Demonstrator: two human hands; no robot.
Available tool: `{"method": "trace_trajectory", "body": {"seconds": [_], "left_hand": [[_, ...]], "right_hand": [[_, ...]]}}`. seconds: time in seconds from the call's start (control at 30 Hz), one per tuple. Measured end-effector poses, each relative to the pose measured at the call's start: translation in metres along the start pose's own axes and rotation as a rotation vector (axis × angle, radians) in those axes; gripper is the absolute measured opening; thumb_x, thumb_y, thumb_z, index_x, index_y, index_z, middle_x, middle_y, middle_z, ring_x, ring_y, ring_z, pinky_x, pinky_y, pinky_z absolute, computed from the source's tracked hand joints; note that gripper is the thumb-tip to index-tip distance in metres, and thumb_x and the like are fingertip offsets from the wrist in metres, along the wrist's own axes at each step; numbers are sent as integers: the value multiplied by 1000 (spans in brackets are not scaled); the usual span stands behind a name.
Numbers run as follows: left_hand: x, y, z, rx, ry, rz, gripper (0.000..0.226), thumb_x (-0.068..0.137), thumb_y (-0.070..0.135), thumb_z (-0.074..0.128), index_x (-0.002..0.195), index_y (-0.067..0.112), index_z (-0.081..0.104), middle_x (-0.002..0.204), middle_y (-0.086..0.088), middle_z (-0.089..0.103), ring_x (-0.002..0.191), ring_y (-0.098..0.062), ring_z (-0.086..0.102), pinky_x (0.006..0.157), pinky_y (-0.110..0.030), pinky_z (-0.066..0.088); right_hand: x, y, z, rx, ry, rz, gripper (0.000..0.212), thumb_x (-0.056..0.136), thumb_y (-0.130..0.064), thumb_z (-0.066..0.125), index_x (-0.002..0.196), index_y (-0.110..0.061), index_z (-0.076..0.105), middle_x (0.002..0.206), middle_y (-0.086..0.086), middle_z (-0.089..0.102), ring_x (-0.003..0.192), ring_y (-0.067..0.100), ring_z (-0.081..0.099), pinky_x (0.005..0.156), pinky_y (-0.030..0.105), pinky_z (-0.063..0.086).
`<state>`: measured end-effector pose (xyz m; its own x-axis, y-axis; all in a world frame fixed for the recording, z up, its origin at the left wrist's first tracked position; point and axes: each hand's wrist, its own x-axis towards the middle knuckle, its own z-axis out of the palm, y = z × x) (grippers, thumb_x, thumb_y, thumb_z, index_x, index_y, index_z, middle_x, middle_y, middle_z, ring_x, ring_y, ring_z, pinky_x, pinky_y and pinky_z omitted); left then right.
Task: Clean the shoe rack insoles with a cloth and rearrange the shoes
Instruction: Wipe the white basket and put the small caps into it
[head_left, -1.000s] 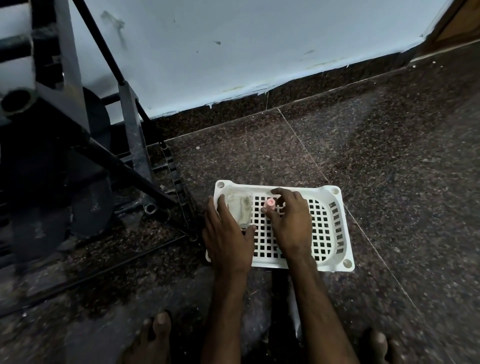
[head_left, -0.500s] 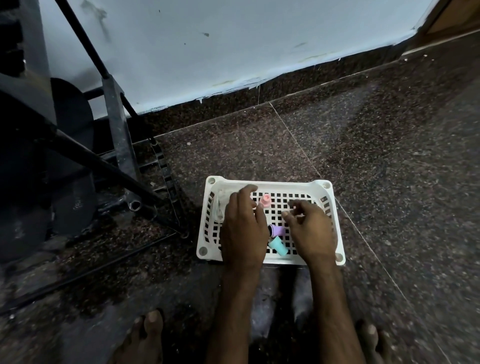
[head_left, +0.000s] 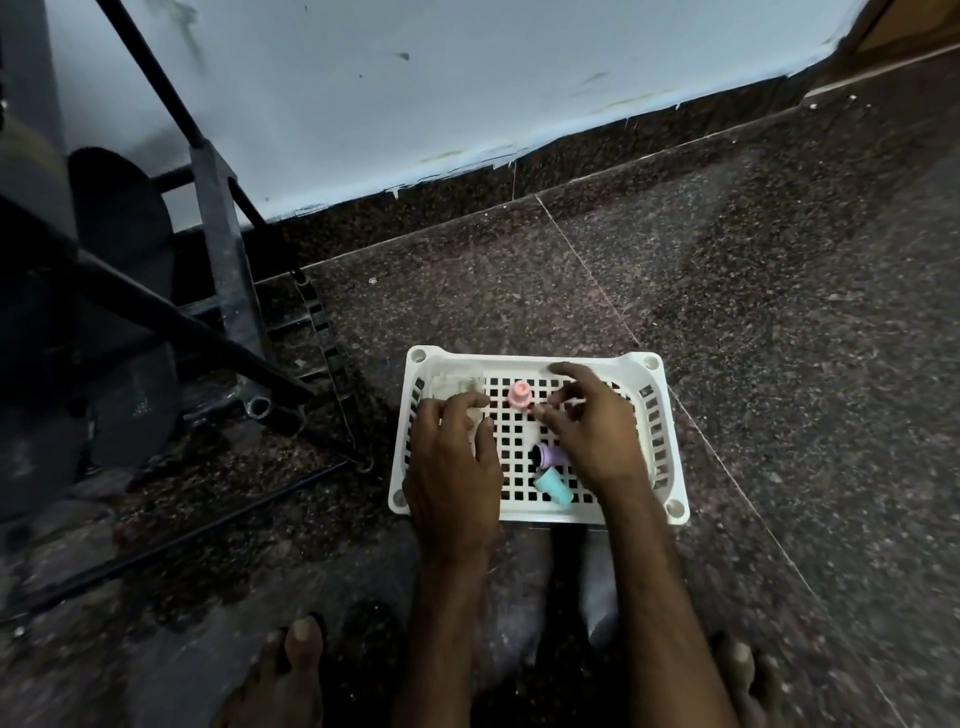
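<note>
Now the right grip (head_left: 592, 431) has let go of the upright pink cap (head_left: 518, 396), fingers loosely curled and empty beside it, while the left grip (head_left: 452, 467) bunches the cloth (head_left: 452, 387) in the far-left corner of the white perforated tray (head_left: 652, 364), so wiping can resume.

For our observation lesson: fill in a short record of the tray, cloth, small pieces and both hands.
Tray: white, perforated, on stone floor
Cloth: in tray's far left corner
Pieces: pink piece upright; purple piece and teal piece lying in tray
Left hand: rests on cloth
Right hand: over tray, fingers loosely curled, holding nothing visible
Rack: black, left of tray
</note>
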<state>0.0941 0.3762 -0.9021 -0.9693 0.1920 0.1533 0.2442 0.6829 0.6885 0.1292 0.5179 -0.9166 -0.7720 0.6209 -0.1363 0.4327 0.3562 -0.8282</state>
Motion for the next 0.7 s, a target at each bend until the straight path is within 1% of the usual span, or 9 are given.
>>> {"method": "trace_trajectory", "body": {"seconds": [0.07,0.13,0.2,0.23,0.3,0.4,0.53,0.6,0.7], "left_hand": [[-3,1,0,-46,9,-3,18,90,19,65,106,28,65,101,7,56,89,-14,59,66,-32,48],[-9,2,0,-66,-23,15,15,90,20,66,104,27,65,98,9,57,83,-10,58,65,-29,46],[-16,4,0,-40,-87,51,8,91,28,65,99,29,63,93,12,59,80,-11,59,60,-28,44],[-20,4,1,-19,-135,60,6,91,33,65,96,30,63,91,12,59,79,-11,59,59,-30,45],[-27,3,4,15,-269,43,16,88,46,65,93,31,62,89,13,60,80,-11,60,62,-33,48],[-32,2,8,101,-435,5,27,81,55,68,97,34,61,92,16,59,89,-8,58,68,-32,46],[-26,6,10,139,-443,-37,24,87,52,63,97,30,63,98,13,61,92,-10,60,71,-31,46],[-20,8,10,161,-447,-65,25,92,51,58,96,27,63,99,11,62,90,-13,60,72,-31,45],[-17,7,12,174,-457,-70,27,96,48,52,96,24,64,98,7,63,88,-15,60,72,-31,45]], "right_hand": [[-14,9,-18,14,-29,47,34,83,-12,76,111,-29,67,88,-6,67,66,-1,60,62,14,47],[-29,18,-28,-70,-151,68,37,83,-6,74,109,-31,70,94,-8,66,75,4,61,68,12,46],[-32,21,-28,-142,-229,37,45,81,1,72,113,-31,70,97,-6,60,75,4,57,68,5,42],[-30,21,-26,-164,-244,16,48,80,4,72,114,-30,70,97,-5,57,77,5,55,69,4,42],[-25,18,-22,-190,-260,-21,47,76,3,75,111,-27,72,95,-4,51,82,10,55,75,15,46],[-24,16,-17,-207,-197,-18,34,75,-5,79,101,-26,74,95,-3,53,82,12,56,76,27,47],[-28,15,-18,-190,-12,-5,19,83,-23,75,101,-26,71,96,-9,65,79,9,61,73,26,47],[-24,16,-20,-226,89,-1,22,84,-24,72,106,-23,70,99,-6,67,80,14,62,76,28,49],[-13,13,-20,-247,188,-38,22,84,-17,71,107,-16,69,98,3,61,81,23,62,77,31,49]]}}
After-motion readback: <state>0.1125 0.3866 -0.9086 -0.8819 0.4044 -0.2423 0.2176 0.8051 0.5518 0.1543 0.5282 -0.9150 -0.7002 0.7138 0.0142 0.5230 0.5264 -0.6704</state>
